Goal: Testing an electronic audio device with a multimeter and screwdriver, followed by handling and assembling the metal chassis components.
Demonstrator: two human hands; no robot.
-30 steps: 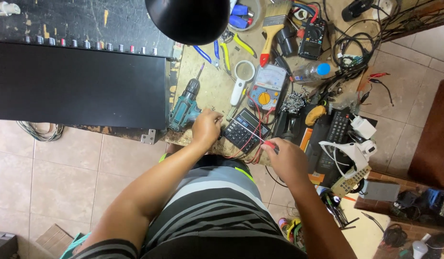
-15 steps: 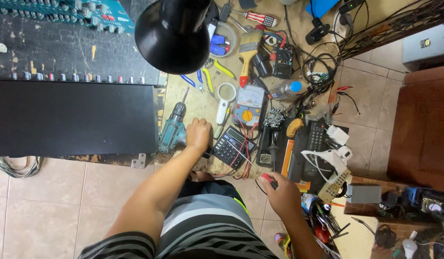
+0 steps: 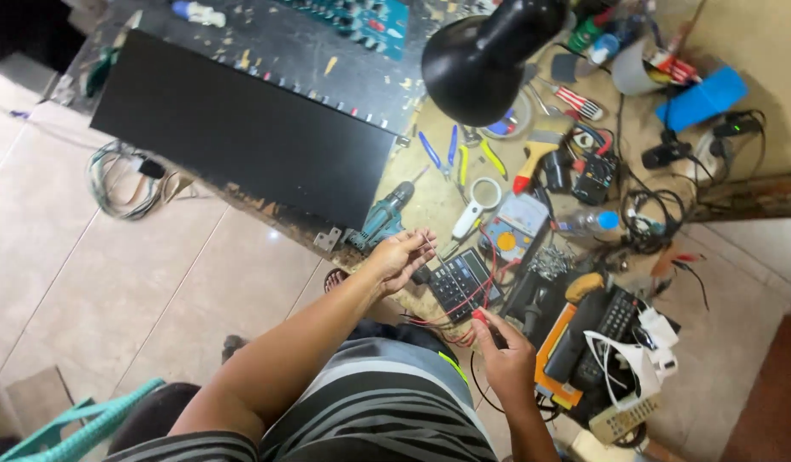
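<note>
My left hand (image 3: 401, 257) hovers at the front edge of a cluttered workbench, its fingers pinching thin wire ends beside a small black keypad device (image 3: 464, 282). My right hand (image 3: 502, 351) holds a red probe tip (image 3: 478, 315) just below that device, with red leads (image 3: 451, 321) trailing from it. A multimeter with a yellow dial (image 3: 513, 229) lies just behind the keypad device.
A long black rack case (image 3: 242, 133) fills the bench's left. A black desk lamp (image 3: 481, 56) hangs over the middle. A teal drill (image 3: 380, 224), pliers (image 3: 460, 150), a magnifier (image 3: 477, 205), a black phone set (image 3: 609, 321) and tangled cables crowd the right. Tiled floor lies to the left.
The view has swung left and tilted. My left hand has lifted off the keypad device and now pinches wire ends; my right hand has come up closer with the red probe.
</note>
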